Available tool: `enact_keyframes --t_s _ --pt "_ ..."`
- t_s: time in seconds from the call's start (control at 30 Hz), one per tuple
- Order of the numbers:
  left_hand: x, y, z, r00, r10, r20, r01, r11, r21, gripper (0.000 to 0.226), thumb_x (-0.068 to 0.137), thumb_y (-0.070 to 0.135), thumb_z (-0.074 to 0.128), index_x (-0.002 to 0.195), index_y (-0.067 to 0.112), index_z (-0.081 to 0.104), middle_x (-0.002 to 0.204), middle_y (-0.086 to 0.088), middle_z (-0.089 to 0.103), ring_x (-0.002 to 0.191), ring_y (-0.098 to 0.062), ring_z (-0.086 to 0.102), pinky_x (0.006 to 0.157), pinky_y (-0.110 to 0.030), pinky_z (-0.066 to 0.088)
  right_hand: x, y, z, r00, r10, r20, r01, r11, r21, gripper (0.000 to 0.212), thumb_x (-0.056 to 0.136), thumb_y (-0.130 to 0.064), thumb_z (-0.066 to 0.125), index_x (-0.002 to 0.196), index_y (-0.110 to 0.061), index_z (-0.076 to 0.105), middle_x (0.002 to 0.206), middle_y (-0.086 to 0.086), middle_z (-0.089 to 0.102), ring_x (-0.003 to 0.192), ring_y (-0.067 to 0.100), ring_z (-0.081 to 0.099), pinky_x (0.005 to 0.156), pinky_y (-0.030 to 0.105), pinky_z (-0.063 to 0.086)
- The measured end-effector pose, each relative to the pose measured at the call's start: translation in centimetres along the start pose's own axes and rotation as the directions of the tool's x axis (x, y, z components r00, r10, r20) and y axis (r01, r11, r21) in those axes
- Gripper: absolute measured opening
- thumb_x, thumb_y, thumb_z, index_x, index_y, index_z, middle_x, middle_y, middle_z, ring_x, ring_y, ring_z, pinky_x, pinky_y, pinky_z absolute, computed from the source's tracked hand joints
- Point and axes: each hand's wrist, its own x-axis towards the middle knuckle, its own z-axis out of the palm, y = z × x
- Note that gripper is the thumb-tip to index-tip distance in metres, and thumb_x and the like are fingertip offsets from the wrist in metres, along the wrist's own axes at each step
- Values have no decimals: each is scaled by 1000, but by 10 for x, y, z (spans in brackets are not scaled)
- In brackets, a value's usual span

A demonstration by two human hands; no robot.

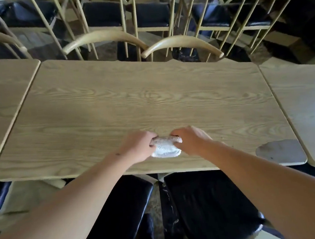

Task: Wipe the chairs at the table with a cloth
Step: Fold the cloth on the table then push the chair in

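1. Two hands meet at lower centre of the frame: the left hand (pixel 139 147) and right hand (pixel 190 141) each have fingers curled shut on an end of the cloth (pixel 166 149).
2. The cloth sits bunched on the table (pixel 113 104), near its front edge, likely being folded into a pad for wiping.
3. Two dark chairs (pixel 209 206) wait below, not yet wiped.

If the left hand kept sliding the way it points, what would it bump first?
The left hand points inward at the white cloth it already grips, so beyond that it would probably meet the right hand holding the other end.
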Motion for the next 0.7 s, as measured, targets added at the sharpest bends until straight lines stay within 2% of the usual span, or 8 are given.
enact_keyframes --t_s 0.1,0.17,0.27,0.33,0.4,0.43,0.57,0.7 --pt "26 -9 -11 988 38 -148 -36 999 14 22 91 9 64 111 15 72 86 -2 72 54 -7 55 49 -16 39 26 3 -10 990 32 -141 -36 999 -26 39 97 -28 60 134 -37 58 126 3 69 105 29 67 76 32 49" --pt "37 -17 -2 957 90 -275 -76 995 61 24 86 5 70 108 12 73 97 -6 72 76 -22 66 66 -32 54 35 7 -2 966 5 -257 -19 998 -55 44 96 -23 59 138 -36 55 119 6 70 101 34 67 78 36 51" --pt "36 -27 33 905 178 -387 -110 975 192 26 81 2 74 106 7 74 125 -13 67 113 -34 63 91 -50 54 29 12 33 910 -160 -381 140 987 -79 46 90 -5 61 134 -20 61 112 11 73 100 36 68 84 41 50" --pt "26 -35 69 946 196 -258 -133 961 243 32 88 11 68 119 9 70 144 -14 56 134 -33 50 101 -53 49 17 21 67 943 -175 -283 148 982 -114 59 86 4 62 140 -18 56 135 5 64 123 29 59 102 42 44" --pt "5 -43 106 985 166 -37 -150 951 272 53 96 23 56 148 19 45 165 -9 26 151 -29 25 114 -51 36 0 31 102 986 -140 -91 127 983 -131 79 85 7 57 154 -22 35 161 -3 35 147 21 31 117 39 29" --pt "-5 -46 120 990 140 -1 -135 954 266 63 97 24 52 155 23 29 168 -5 11 154 -26 14 116 -50 32 -7 36 116 990 -136 -31 130 981 -141 86 85 7 55 159 -22 22 166 -5 19 153 17 16 122 39 22" --pt "-23 -40 138 997 62 -43 -52 975 216 77 91 21 53 157 27 15 169 -2 -1 149 -25 6 99 -41 51 -22 42 137 993 -121 13 122 984 -127 86 93 -1 47 160 -22 -3 167 -8 -11 153 13 -12 126 38 5" --pt "-22 -32 137 1000 20 17 -23 979 203 82 94 19 52 158 26 2 166 0 -21 150 -22 -6 106 -36 47 -27 36 140 997 -79 -2 79 995 -53 86 92 0 45 160 -22 -3 163 -10 -17 152 14 -15 126 38 4"
